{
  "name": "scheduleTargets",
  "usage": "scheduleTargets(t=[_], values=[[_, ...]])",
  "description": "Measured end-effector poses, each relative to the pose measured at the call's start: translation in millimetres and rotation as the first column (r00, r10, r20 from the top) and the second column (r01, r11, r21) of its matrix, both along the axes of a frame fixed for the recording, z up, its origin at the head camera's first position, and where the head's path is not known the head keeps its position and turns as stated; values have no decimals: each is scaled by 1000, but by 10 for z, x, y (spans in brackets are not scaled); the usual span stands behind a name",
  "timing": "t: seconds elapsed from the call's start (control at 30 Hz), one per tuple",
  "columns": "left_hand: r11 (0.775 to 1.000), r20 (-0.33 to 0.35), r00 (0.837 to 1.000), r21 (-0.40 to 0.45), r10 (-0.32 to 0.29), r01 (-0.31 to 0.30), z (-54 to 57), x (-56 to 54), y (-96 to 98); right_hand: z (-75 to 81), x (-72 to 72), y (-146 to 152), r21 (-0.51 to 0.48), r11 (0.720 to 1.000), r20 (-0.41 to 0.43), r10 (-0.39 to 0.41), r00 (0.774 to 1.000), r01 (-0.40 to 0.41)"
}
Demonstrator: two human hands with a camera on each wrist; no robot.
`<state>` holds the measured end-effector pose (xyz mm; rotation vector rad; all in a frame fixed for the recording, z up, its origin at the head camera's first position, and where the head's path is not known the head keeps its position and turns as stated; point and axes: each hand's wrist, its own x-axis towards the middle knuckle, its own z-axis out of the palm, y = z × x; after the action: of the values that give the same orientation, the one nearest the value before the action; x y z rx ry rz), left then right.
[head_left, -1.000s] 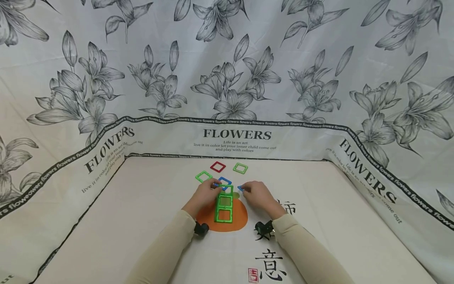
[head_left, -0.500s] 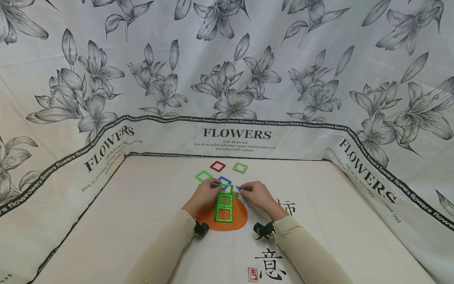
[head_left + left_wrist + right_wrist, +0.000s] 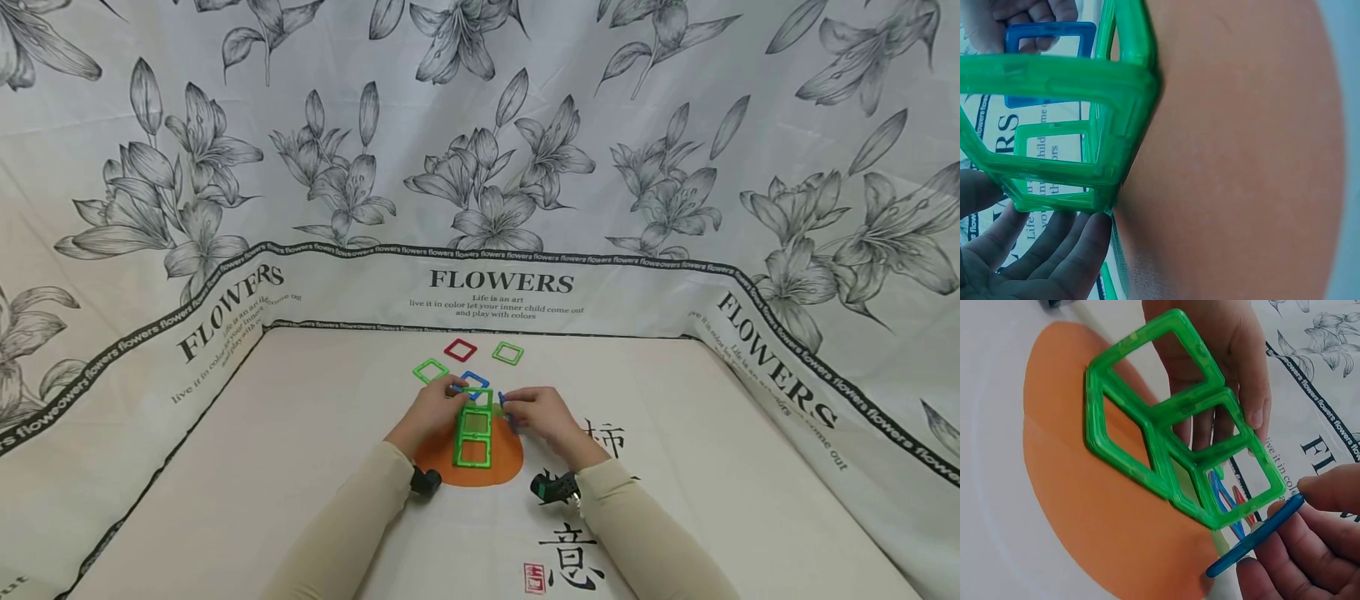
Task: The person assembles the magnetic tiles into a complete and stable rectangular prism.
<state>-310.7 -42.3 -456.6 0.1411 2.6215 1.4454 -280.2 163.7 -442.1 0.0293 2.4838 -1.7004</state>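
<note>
A structure of green square magnetic tiles [image 3: 1125,467] stands on the orange printed shape [image 3: 438,467], with some frames flat and others upright. My left hand [image 3: 433,410] grips its far end, the thumb on one side and the fingers on the other, as the left wrist view shows. My right hand [image 3: 546,415] pinches a blue square magnetic tile [image 3: 1254,537] between thumb and fingers. That tile is held edge-on beside the far right corner of the green structure, a small gap away in the head view.
Beyond the hands lie a red tile [image 3: 465,342], a light green tile [image 3: 513,345], another green tile [image 3: 422,365] and a blue tile [image 3: 481,377]. A pale cloth [image 3: 315,500] with black characters covers the table. Flower-printed fabric [image 3: 502,292] walls the back and sides.
My right hand has come slightly left and nearer, bringing the blue tile down beside the green structure and turning it more edge-on. My left hand keeps its grip in place.
</note>
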Motion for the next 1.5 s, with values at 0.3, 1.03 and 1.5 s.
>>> scheduleTargets(t=[0.3, 1.03, 1.5], values=[[1000, -25, 999, -14, -26, 26, 7, 8, -21, -53, 33, -50, -154, 987, 67, -24, 997, 34], [1000, -15, 1000, -15, -25, 25, 3, 21, -15, -91, 82, -207, -249, 963, 66, -94, 993, 107], [1000, 5, 1000, -15, -10, 10, 9, 33, -1, -116, 69, -245, -286, 950, 81, -103, 991, 122]])
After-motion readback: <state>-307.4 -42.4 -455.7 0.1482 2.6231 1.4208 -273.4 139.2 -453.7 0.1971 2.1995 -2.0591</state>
